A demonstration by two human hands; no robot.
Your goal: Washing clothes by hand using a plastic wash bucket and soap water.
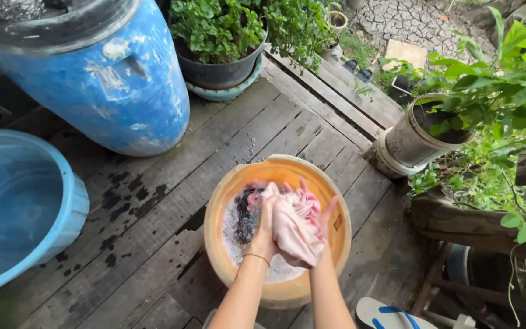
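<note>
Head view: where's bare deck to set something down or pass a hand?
Bare planks lie between the orange basin, the blue barrel and the blue tub, and behind the basin toward the dark plant pot. Crowded: right side, with the grey pot, foliage and sandal. Both hands grip pink cloth over the basin.

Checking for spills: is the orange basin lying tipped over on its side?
No, the orange basin sits upright on the wooden planks, holding soapy water.

Pink cloth (296, 228) in my grip: wet, soft, crumpled. Basin (220, 213): orange plastic, matt, scuffed rim, foamy water inside. Deck planks (153, 244): rough weathered wood, damp blotches. Blue drum (117, 91): glossy plastic, scraped white patches. Tub (62, 207): smooth light-blue plastic.
</note>
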